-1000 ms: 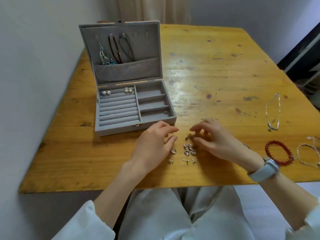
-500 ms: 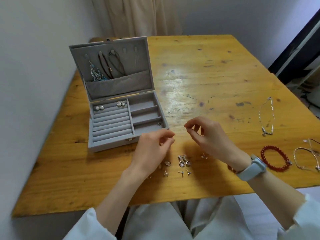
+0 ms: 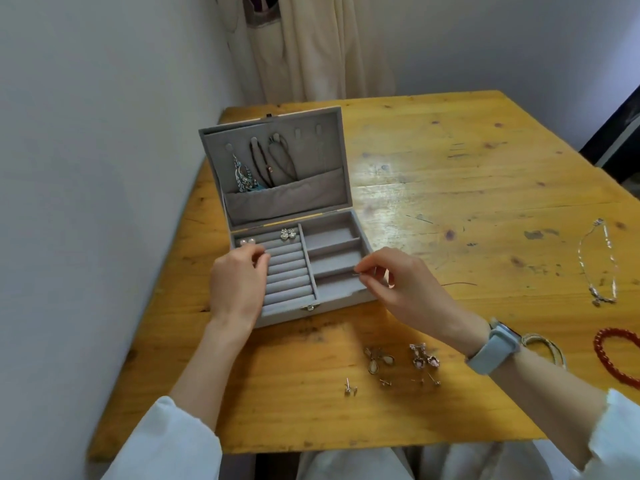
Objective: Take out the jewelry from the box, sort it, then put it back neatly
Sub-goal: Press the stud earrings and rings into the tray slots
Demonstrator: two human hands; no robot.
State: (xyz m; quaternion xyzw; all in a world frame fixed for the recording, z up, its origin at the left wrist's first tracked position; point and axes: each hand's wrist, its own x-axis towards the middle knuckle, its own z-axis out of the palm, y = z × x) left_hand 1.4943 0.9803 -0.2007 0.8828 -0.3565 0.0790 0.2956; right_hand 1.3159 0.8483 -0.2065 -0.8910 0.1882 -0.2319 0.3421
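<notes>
While the right hand (image 3: 398,289) pinches a thin earring post (image 3: 356,274) between thumb and forefinger over the right side of the open grey jewelry box (image 3: 294,315), the biggest risk is simply dropping it. The piece is tiny and held only at the fingertips; a slight loosening would likely let it fall into one of the side compartments (image 3: 334,261) rather than the place intended, or bounce off the box edge onto the wooden table (image 3: 450,168).

The left hand (image 3: 239,285) hovers over the ring rolls (image 3: 287,271) with fingers curled in toward the thumb. Whether it grips anything I cannot tell, since the fingertips hide whatever might be between them. If it does hold a matching stud, pushing it into a roll slot one-handed could tilt it, or nudge the pearl studs (image 3: 246,241) seated at the far left of the top row. The crystal earrings (image 3: 288,233) sit on the same row, further right, and look safer.

On the table near the person lie the unsorted pieces: drop earrings (image 3: 379,360), pink heart earrings (image 3: 424,356), small studs (image 3: 350,388). The right forearm passes close above them, so a careless pull back may sweep them toward the table edge. Further right, a silver chain bracelet (image 3: 597,265) and a red bead bracelet (image 3: 620,355) rest well apart from the hands. Necklaces (image 3: 273,159) hang inside the lid; jolting the box could swing and tangle them.
</notes>
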